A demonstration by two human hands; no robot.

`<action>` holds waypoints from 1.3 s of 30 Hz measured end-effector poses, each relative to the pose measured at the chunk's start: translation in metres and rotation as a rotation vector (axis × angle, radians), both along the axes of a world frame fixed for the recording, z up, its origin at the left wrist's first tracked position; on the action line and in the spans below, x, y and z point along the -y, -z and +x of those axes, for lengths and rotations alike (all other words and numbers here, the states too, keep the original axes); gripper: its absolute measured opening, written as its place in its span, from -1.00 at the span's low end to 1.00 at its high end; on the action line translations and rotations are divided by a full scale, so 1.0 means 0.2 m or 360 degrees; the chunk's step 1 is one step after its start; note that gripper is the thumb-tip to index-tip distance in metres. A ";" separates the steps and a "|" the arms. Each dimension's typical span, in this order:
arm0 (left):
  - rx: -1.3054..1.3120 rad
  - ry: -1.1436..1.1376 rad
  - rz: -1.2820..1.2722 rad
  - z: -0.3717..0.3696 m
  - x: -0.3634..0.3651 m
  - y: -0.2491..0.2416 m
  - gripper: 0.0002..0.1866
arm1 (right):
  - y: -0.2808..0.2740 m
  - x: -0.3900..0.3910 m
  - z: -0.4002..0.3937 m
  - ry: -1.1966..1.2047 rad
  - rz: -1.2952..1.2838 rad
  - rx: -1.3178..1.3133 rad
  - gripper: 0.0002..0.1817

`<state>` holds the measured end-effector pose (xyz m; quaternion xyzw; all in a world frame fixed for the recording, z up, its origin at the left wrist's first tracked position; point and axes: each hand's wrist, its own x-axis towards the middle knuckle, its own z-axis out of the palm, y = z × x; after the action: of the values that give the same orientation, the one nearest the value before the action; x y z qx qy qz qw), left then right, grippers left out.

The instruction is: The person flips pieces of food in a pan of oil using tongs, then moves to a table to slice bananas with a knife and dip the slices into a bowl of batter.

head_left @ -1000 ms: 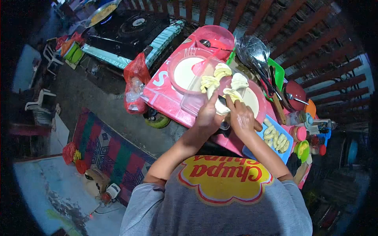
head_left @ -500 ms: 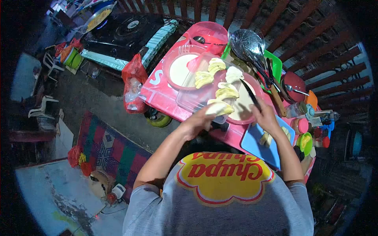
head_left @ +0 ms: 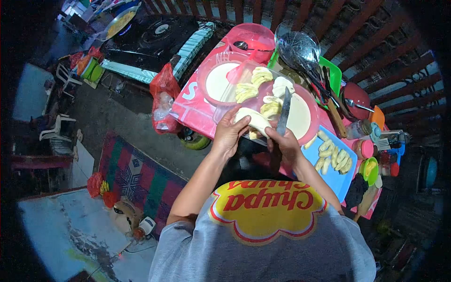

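My left hand (head_left: 228, 132) grips a pale peeled banana (head_left: 253, 119), which tilts down toward my right hand. In my right hand (head_left: 284, 144) is a knife (head_left: 284, 113) with its blade pointing away from me; the thumb of that hand touches the banana's near end. Beyond both hands, several sliced, fanned-out bananas (head_left: 261, 75) lie on a clear plastic container (head_left: 224, 113). Cream-coloured batter fills a pink bowl (head_left: 311, 105) behind the knife. To the right, several peeled bananas (head_left: 334, 155) rest on a blue tray (head_left: 339, 184).
Another pink bowl of batter (head_left: 220, 83) stands at the left of the pink-covered table (head_left: 190, 109). A strainer (head_left: 299, 46) lies over a green tray (head_left: 330, 70). Jars (head_left: 363, 149) line the right side. A red plastic bag (head_left: 164, 89) hangs by a black stove (head_left: 145, 49).
My hands have come together at the banana. My right hand with the knife has moved left, away from above the blue tray, uncovering the bananas there.
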<state>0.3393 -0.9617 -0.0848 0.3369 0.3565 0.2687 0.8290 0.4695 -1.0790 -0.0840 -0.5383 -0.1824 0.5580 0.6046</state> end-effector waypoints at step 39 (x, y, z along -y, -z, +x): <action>-0.0475 -0.0034 0.0267 -0.13 -0.48 0.29 -0.60 | 0.16 -0.55 0.02 -0.0259 -0.0530 0.0586 -0.75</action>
<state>0.3142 -0.8648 -0.1429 0.4372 0.4555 0.2532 0.7330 0.4733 -0.9695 -0.1150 -0.7065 -0.2379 0.5196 0.4175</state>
